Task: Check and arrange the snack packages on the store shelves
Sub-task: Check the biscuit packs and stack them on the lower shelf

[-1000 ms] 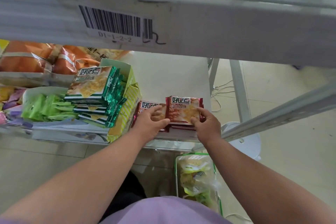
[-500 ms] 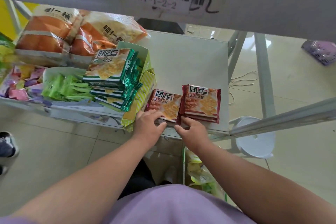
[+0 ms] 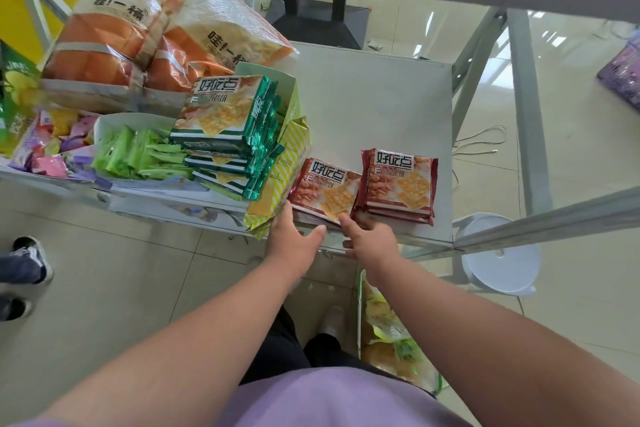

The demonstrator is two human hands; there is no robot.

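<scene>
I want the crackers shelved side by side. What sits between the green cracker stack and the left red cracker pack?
In the head view, a yellow-striped display box stands between the green cracker stack and the left red cracker pack, its wall against both.

red cracker packs (image 3: 398,184), green packs (image 3: 225,114), seemingly yellow-striped carton (image 3: 284,177)

both arms stretch forward, left hand (image 3: 292,243) and right hand (image 3: 372,243) side by side, fingers loosely extended, holding nothing.
</scene>
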